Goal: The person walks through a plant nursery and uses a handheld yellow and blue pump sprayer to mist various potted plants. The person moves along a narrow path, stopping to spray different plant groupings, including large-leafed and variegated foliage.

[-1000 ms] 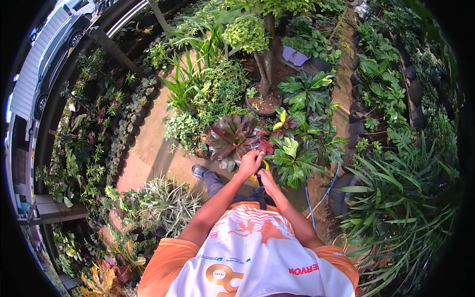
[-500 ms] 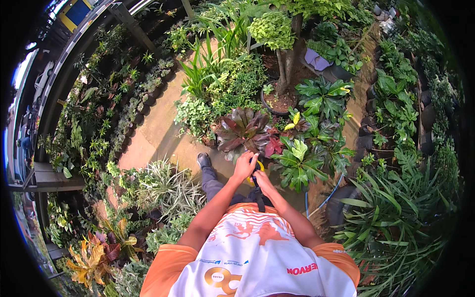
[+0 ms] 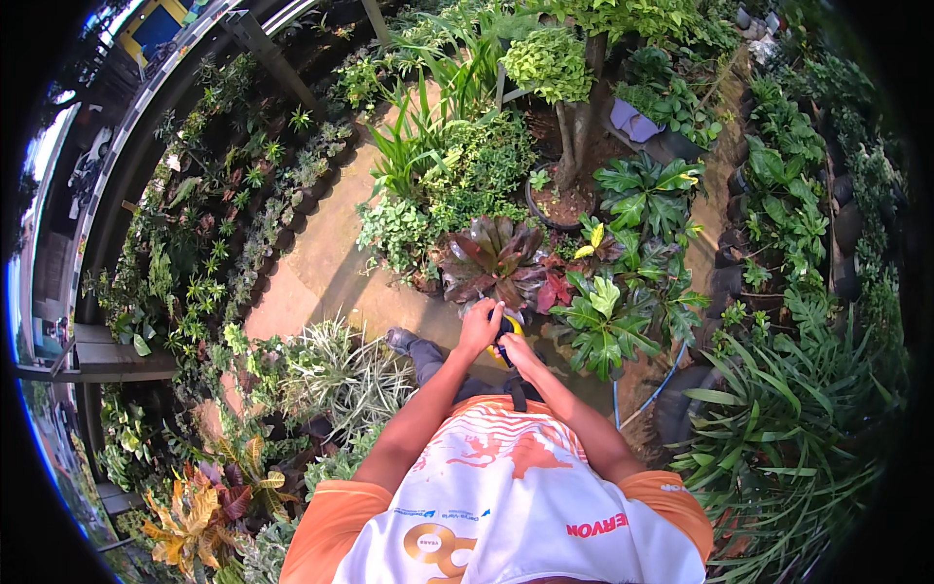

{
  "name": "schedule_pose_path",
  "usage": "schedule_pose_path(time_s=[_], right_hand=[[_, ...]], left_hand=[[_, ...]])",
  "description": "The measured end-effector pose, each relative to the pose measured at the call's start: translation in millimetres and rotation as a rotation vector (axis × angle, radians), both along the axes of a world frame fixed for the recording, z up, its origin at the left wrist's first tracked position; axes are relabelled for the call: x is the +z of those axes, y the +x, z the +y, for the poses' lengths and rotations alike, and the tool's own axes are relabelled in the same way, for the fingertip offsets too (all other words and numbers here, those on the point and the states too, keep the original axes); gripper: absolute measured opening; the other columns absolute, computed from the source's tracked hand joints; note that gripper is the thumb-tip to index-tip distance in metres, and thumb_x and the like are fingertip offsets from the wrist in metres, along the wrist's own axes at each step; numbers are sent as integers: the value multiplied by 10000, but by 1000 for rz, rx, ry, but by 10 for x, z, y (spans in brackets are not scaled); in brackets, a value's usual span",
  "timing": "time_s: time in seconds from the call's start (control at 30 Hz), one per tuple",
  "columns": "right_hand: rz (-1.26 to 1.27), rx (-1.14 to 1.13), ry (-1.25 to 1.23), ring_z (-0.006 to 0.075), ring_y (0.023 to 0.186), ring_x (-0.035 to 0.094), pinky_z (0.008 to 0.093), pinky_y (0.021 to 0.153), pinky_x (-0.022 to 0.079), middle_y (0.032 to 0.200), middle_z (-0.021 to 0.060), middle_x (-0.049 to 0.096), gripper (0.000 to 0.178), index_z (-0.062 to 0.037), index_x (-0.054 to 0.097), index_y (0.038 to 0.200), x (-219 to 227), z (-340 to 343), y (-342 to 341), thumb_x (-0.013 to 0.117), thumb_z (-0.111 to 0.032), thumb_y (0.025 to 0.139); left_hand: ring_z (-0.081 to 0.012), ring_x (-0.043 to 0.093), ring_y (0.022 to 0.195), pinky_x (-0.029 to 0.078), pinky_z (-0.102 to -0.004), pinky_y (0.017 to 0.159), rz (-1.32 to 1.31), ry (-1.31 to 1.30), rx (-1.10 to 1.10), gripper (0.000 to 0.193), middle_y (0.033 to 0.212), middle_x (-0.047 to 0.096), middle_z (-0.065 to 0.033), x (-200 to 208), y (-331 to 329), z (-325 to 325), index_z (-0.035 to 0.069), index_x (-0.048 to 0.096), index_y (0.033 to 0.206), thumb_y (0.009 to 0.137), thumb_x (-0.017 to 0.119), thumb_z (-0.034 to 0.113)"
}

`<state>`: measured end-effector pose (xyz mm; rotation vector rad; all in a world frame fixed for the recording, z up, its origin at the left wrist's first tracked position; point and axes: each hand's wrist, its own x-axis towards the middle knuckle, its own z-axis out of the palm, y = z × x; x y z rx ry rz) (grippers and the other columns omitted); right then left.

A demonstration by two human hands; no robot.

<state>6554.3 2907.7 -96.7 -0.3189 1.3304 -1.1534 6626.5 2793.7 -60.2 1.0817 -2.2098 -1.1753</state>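
In front of my waist my two hands are close together on a yellow-and-black handheld device (image 3: 505,335), largely covered by my fingers, so its kind is unclear. My left hand (image 3: 479,326) is closed at its upper left, the thumb by the black part. Lower and to the right, my right hand (image 3: 519,352) is wrapped round it. Just beyond the hands grows a dark purple-brown rosette plant (image 3: 494,261) with broad glossy leaves. A small red-leaved plant (image 3: 555,291) sits at its right.
Green lobed-leaf plants (image 3: 608,321) stand close on my right, with a blue hose (image 3: 665,378) below them. A potted tree (image 3: 567,200) rises ahead. Variegated grassy plants (image 3: 345,375) spread beside my left shoe (image 3: 400,339). A paved path (image 3: 341,234) runs ahead left.
The plants and path have shifted slightly right in view. My left shoe appears lower, nearer my body. Both hands remain closed round the yellow-and-black device.
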Motion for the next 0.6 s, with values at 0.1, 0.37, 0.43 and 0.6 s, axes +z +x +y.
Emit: schedule_pose_path(time_s=[0.1, 0.37, 0.43, 0.6], right_hand=[[23, 10, 1, 106, 665, 553, 249, 655, 443, 748, 28, 592, 191, -22, 574, 871, 25, -35, 15, 432, -140, 921], [-15, 78, 45, 98, 657, 539, 249, 633, 439, 743, 35, 580, 225, -11, 563, 891, -2, 71, 37, 388, -146, 932], [-47, 74, 63, 105, 648, 538, 253, 630, 435, 739, 30, 583, 190, -20, 571, 861, -92, 90, 29, 430, -138, 910], [-13, 44, 35, 102, 640, 538, 256, 617, 432, 727, 24, 583, 182, -26, 573, 840, -16, 16, 4, 444, -139, 901]], left_hand=[[-417, 580, 772, 449, -472, 699, 24, -26, 1, 293, 767, 573, -224, 4, 40, -40, -22, 546, 751, 922, 561, 216], [-431, 560, 726, 434, -468, 654, 39, -28, 69, 295, 740, 559, -244, -165, 127, 128, -31, 544, 791, 935, 550, 226], [-434, 559, 729, 434, -470, 654, 34, 1, 73, 302, 739, 558, -247, -190, 137, 135, -31, 545, 794, 937, 547, 235], [-429, 586, 792, 452, -493, 696, -25, 7, 44, 291, 776, 580, -239, -100, 75, 50, -19, 536, 763, 929, 545, 220]])
